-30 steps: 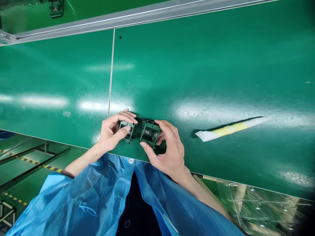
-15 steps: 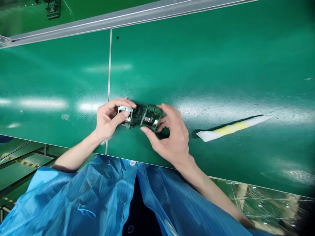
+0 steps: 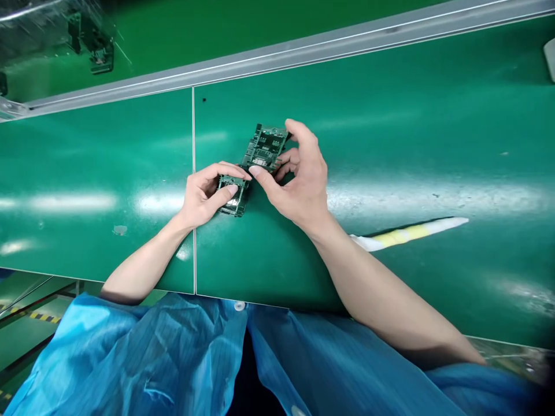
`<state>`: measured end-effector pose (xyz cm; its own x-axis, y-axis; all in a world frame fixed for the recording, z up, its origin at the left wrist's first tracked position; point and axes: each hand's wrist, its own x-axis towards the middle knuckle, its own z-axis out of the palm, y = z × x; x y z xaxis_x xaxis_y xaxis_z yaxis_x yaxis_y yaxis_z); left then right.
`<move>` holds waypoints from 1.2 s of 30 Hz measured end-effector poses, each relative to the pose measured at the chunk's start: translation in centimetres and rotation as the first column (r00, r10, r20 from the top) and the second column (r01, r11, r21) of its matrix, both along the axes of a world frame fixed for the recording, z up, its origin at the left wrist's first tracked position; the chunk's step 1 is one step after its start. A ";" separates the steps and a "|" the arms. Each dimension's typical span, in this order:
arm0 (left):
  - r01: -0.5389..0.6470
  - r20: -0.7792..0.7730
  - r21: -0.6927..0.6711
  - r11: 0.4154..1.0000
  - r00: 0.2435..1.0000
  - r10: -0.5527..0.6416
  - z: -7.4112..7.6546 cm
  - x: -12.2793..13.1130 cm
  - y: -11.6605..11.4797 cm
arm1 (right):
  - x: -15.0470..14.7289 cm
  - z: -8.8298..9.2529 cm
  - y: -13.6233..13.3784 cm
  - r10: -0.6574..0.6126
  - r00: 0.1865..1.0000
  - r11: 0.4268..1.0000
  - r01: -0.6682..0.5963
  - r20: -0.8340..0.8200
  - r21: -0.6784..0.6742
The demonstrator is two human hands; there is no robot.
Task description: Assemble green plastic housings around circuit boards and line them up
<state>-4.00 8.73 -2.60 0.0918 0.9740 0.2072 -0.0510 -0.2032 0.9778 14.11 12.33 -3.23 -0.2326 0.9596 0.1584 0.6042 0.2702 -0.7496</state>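
A small green circuit board [image 3: 260, 155] with dark parts lies tilted over the green belt [image 3: 390, 115], its long side running from lower left to upper right. My left hand [image 3: 203, 195] pinches its lower left end between thumb and fingers. My right hand [image 3: 299, 176] grips the upper right part, thumb on the near edge and forefinger curled over the far corner. Both forearms reach out from blue sleeves over the belt's near edge.
A white and yellow strip [image 3: 411, 232] lies on the belt to the right of my right arm. A seam [image 3: 193, 138] crosses the belt by my left hand. A metal rail [image 3: 303, 49] bounds the far side, with a dark fixture [image 3: 100, 55] beyond.
Both hands have carried the board away from me across the belt. It has turned from lying sideways to pointing up and to the right.
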 end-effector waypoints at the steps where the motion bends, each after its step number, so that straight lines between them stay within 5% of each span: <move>1: -0.003 0.000 -0.007 1.000 1.000 0.003 0.1 0.0 -0.1 | 0.0 0.0 -0.1 0.009 1.000 1.000 -0.009 -0.015 0.001; 13: -0.026 0.099 -0.040 0.999 0.995 0.029 0.4 0.4 -0.5 | 0.5 0.1 -0.5 0.024 0.999 0.999 -0.026 -0.032 -0.048; 24: 0.133 -0.029 0.020 0.991 0.991 -0.132 0.8 0.2 -0.7 | 0.6 0.1 -0.6 0.021 0.995 0.999 -0.024 -0.095 -0.031; 36: 0.135 -0.065 0.055 0.989 0.989 -0.131 0.5 0.2 -1.0 | 0.6 -0.1 -0.5 0.044 0.989 0.999 -0.043 -0.141 0.009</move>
<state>-3.78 7.68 -2.14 0.2340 0.9384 0.2544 -0.0222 -0.2565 0.9663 14.69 11.86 -3.36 -0.2491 0.9480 0.1979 0.4796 0.2983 -0.8252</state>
